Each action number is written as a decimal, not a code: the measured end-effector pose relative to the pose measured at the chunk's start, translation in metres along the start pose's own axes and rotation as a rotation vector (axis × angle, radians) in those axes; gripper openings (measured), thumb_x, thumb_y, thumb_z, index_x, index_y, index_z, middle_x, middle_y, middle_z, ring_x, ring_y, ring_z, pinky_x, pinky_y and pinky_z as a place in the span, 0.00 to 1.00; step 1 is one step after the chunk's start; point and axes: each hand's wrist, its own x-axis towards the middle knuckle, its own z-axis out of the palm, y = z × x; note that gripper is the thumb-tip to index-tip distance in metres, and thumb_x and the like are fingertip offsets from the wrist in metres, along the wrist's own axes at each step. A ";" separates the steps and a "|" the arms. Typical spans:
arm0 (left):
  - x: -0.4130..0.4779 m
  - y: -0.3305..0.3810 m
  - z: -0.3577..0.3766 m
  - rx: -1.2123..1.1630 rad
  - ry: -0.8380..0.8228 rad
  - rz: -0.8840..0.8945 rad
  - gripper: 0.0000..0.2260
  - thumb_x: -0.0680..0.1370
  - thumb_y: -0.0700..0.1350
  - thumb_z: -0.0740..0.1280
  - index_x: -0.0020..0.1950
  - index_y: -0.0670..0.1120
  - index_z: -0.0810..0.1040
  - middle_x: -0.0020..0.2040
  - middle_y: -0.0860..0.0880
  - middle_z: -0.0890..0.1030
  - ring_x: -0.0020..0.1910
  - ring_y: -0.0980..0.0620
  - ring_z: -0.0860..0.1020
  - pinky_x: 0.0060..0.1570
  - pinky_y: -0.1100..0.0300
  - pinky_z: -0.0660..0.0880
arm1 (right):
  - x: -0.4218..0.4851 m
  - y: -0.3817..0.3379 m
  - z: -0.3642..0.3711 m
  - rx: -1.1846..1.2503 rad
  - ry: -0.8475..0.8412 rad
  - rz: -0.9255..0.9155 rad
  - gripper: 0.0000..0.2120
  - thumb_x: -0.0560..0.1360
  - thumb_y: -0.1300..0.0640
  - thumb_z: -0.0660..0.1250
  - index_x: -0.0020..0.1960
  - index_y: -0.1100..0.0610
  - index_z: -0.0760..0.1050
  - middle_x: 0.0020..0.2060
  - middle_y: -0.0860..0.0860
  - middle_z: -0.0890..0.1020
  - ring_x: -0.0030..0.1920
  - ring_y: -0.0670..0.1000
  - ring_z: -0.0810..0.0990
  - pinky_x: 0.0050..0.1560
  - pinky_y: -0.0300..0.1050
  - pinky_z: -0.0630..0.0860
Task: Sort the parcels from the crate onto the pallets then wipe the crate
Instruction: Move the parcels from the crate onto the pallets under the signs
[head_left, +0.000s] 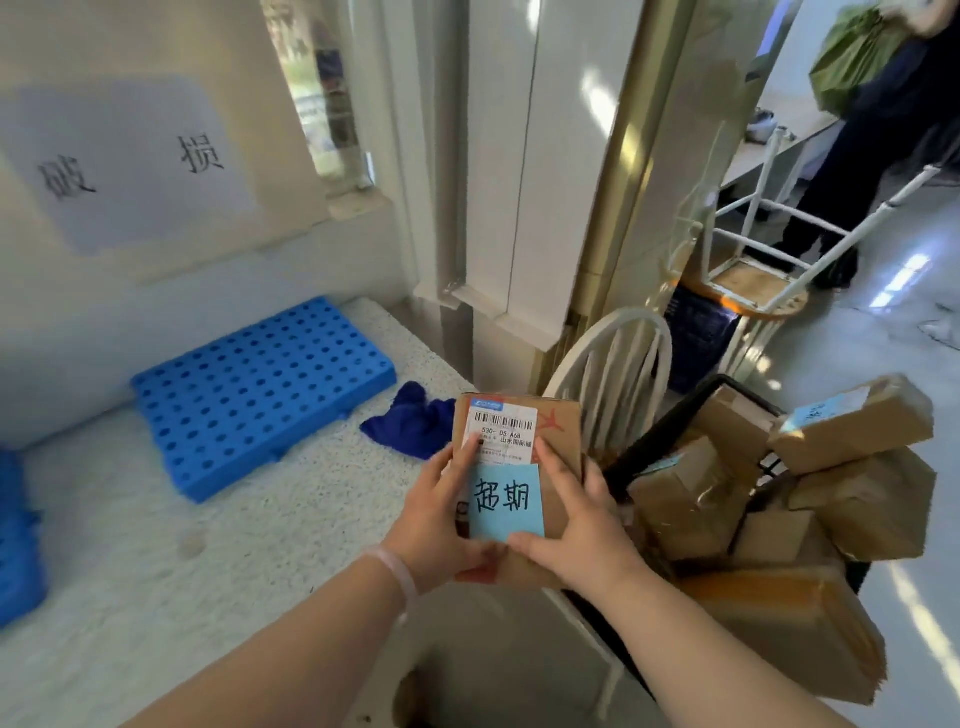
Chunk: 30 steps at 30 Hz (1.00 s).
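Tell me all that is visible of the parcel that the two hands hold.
The parcel is a flat brown cardboard box, held upright facing the camera. A white barcode label sits at its top, a blue handwritten note below it, red print at the upper right. The left hand holds its left edge, the right hand its right edge and bottom.

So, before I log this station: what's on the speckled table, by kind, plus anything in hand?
Blue perforated plastic pallets: 2 (one cut off at left edge)
Dark blue crumpled cloth: 1
Brown cardboard parcel, held by left hand and right hand: 1
Total: 4
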 end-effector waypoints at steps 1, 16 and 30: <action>-0.011 -0.005 -0.010 -0.004 0.034 -0.036 0.53 0.66 0.51 0.79 0.73 0.69 0.42 0.78 0.55 0.52 0.75 0.54 0.56 0.74 0.53 0.63 | 0.002 -0.009 0.009 0.008 -0.020 -0.043 0.50 0.68 0.42 0.76 0.69 0.23 0.39 0.77 0.47 0.44 0.76 0.54 0.50 0.76 0.52 0.58; -0.157 -0.082 -0.157 -0.049 0.425 -0.311 0.50 0.70 0.49 0.77 0.74 0.69 0.41 0.78 0.56 0.50 0.75 0.53 0.57 0.72 0.52 0.65 | 0.003 -0.193 0.125 -0.085 -0.238 -0.484 0.47 0.68 0.39 0.74 0.72 0.24 0.43 0.77 0.49 0.48 0.76 0.55 0.53 0.75 0.57 0.60; -0.305 -0.244 -0.307 -0.082 0.460 -0.553 0.51 0.69 0.54 0.76 0.72 0.69 0.38 0.78 0.54 0.51 0.76 0.50 0.56 0.73 0.54 0.64 | -0.036 -0.382 0.318 -0.166 -0.459 -0.530 0.46 0.69 0.36 0.72 0.75 0.28 0.43 0.78 0.47 0.44 0.77 0.53 0.52 0.75 0.55 0.61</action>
